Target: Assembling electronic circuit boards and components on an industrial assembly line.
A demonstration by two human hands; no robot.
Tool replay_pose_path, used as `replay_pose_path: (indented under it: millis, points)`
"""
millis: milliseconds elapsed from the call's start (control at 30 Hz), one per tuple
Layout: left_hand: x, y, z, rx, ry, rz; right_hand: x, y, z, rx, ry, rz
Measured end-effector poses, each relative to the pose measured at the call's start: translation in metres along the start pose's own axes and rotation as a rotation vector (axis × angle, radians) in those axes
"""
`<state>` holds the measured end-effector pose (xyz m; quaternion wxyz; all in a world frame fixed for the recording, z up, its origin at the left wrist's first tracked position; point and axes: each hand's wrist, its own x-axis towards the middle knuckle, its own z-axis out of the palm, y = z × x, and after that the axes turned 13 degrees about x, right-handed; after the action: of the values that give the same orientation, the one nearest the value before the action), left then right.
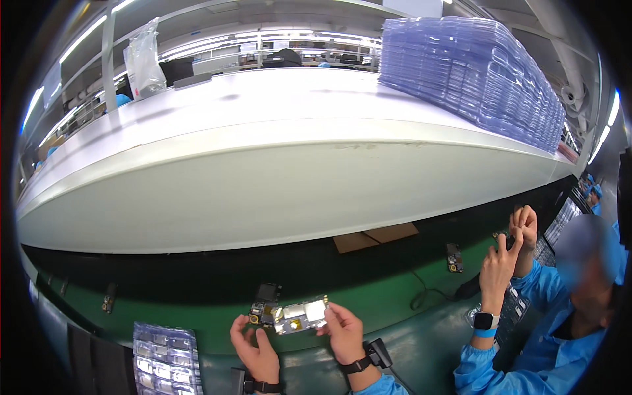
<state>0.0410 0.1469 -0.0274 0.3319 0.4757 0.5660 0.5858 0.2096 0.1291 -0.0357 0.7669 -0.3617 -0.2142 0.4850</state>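
Head, circuit board (299, 316), in right hand (345, 334)

The left hand (257, 352) has leftward room until a tray (166, 361) blocks.

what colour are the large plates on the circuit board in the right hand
The large plates are silvery, shown best in the head view.

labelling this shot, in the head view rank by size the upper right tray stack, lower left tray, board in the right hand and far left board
Largest to smallest:
1. Upper right tray stack
2. Lower left tray
3. Board in the right hand
4. Far left board
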Motion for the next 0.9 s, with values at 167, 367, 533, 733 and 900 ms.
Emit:
replay_pose_path:
  millis: [167,367,533,733,900]
  points:
    - [0.001,0.007,-0.004,0.91,0.02,0.268,0.016,-0.018,-0.016,-0.034,0.082,-0.042]
    - [0.005,0.008,-0.001,1.068,-0.146,0.187,0.023,-0.024,-0.027,-0.06,0.104,-0.083]
    - [0.009,0.017,-0.002,1.031,-0.206,0.174,0.023,-0.024,-0.026,-0.086,0.088,-0.058]
    - [0.008,0.022,0.005,1.141,-0.254,0.279,0.025,-0.021,-0.028,-0.094,0.098,-0.053]
    - [0.012,0.014,0.006,0.951,-0.245,0.219,0.025,-0.021,-0.028,-0.054,0.11,-0.067]
